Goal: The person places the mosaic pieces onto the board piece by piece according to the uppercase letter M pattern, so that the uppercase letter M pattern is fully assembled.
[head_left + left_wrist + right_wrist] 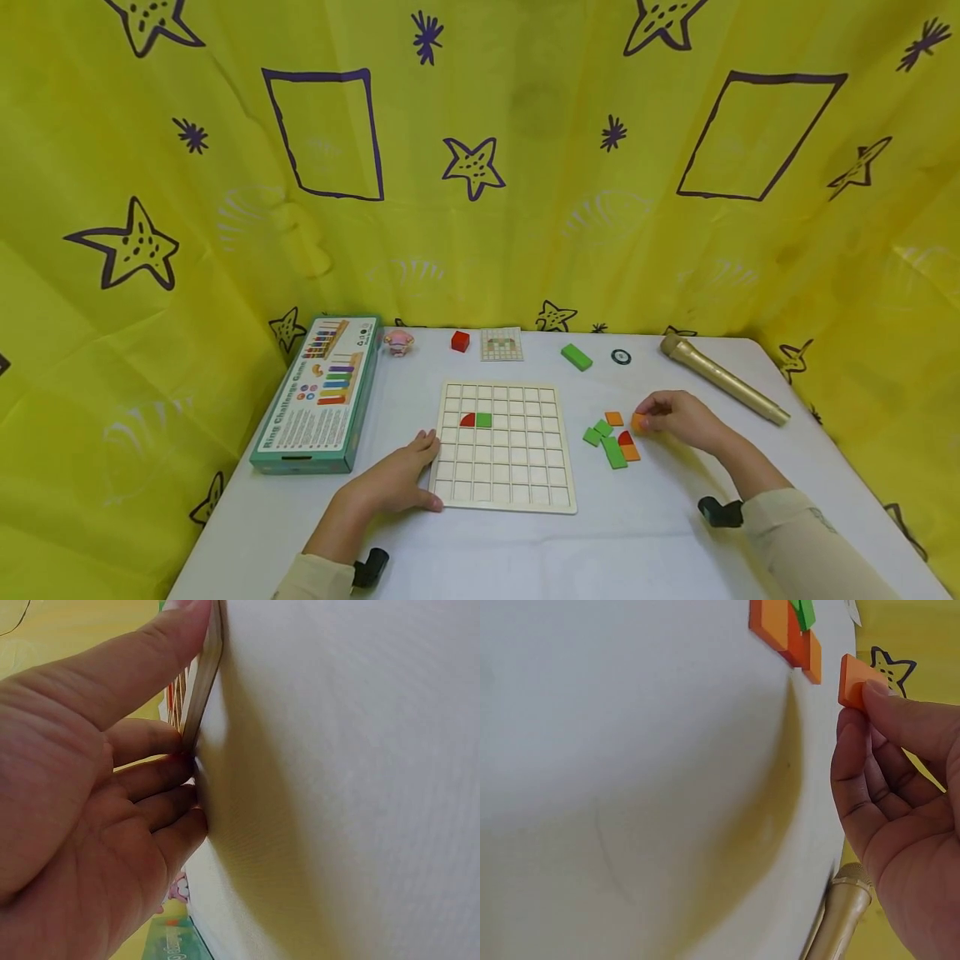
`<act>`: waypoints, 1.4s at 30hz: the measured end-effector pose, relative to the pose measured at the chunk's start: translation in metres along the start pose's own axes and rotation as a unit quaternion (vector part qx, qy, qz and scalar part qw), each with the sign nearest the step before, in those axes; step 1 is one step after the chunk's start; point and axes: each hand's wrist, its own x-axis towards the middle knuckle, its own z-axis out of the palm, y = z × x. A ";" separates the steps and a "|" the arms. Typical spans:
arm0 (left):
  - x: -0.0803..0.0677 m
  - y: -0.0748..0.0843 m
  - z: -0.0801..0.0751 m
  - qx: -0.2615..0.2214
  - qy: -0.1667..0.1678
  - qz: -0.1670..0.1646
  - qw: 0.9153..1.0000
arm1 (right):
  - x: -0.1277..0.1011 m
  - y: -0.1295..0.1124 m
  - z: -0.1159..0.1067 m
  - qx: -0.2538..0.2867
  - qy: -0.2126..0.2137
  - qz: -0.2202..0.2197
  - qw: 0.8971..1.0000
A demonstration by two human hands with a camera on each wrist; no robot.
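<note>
Got my right hand [678, 419] pinching 1 orange tile [638, 422], left hand [396, 481] flat steadying the board [504, 444], next I'd guess it needs lining up with a free square.

A white table [660, 533] stood under even, soft light, and a yellow cloth [525, 167] printed with purple stars and outlined squares hung behind and to both sides of it, creased, closing off the room
</note>
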 end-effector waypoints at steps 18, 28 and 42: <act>-0.001 0.000 -0.002 0.000 0.001 0.009 1.000 | 0.020 -0.022 0.000 0.016 -0.007 -0.018 1.000; 0.001 -0.001 0.000 0.006 0.000 0.008 1.000 | 0.034 -0.038 0.005 0.010 -0.018 -0.019 1.000; 0.000 0.002 -0.002 0.007 0.003 0.011 1.000 | 0.054 -0.067 0.011 -0.007 -0.027 -0.035 0.999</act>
